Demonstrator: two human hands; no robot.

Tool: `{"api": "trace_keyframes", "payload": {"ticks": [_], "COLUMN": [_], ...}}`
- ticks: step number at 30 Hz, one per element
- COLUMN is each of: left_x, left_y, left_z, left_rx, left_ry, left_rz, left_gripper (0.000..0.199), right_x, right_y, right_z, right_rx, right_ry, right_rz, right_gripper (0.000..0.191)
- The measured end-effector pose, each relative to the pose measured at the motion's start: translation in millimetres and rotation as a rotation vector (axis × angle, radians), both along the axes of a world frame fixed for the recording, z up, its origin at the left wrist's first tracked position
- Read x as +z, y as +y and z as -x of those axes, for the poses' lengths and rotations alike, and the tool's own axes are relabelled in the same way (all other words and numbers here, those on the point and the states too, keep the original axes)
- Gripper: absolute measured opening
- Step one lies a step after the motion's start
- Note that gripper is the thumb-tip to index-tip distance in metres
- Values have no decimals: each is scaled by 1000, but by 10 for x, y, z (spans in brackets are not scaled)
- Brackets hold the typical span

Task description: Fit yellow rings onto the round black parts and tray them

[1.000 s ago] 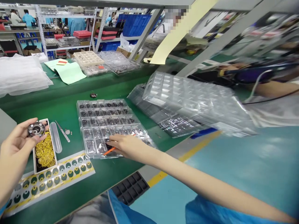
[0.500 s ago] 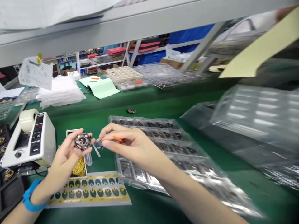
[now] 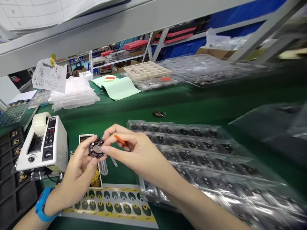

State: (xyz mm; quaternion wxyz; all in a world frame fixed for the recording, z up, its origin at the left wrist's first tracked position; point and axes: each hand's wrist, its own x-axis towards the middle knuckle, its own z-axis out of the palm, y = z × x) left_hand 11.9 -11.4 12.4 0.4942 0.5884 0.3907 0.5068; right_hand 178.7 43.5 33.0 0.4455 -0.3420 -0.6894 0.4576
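Note:
A small round black part [image 3: 92, 149] with a ring of components and a pale grey centre is gripped by my left hand [image 3: 78, 171], its fingers around the rim. My right hand [image 3: 131, 145] is closed, with its thumb and fingertips at the right edge of that part. An orange-ended tool [image 3: 120, 140] juts up between the right fingers; its other end is hidden. Below the hands lie a shallow box [image 3: 100, 182] of yellow pieces, a clear plastic strip [image 3: 114, 161] and a sticker sheet [image 3: 112, 217] with rows of round cutouts.
A white tape dispenser [image 3: 59, 140] and a black compartment tray [image 3: 9, 169] stand at left. Clear blister trays [image 3: 230, 156] with dark parts spread to the right. Another round part [image 3: 158, 114] lies behind. A shelf beam [image 3: 144, 24] crosses overhead.
The view has shifted left. My right fingers have come in from beside the round part onto its edge. The part has turned in my left hand, and its centre now looks pale grey.

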Motion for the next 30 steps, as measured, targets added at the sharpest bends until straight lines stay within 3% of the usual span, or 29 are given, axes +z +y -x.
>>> {"api": "trace_keyframes", "payload": {"ticks": [5, 9, 16, 25, 28, 30], "left_x": [-3, -21, -36, -147, -145, -141], "left_y": [7, 4, 7, 66, 77, 72], "left_z": [-34, -46, -110, -165, -159, -152], "left_rx": [19, 27, 153, 346, 300, 262], "left_ry": [4, 9, -14, -37, -114, -168], "left_rz": [-10, -12, -49, -56, -52, -45], "left_gripper": [35, 34, 22, 12, 12, 12], "right_x": [4, -32, -118, -260, -241, -209], "right_y": [-5, -44, -110, -147, -149, -145], "right_z": [8, 41, 116, 201, 200, 192], "right_rx": [-4, -93, -170, -320, -349, -270], "right_ry": [-15, -48, -74, -205, -219, -202], "right_rz": [-8, -57, -171, -478, -442, -363], "right_gripper": [21, 21, 17, 14, 8, 5]}}
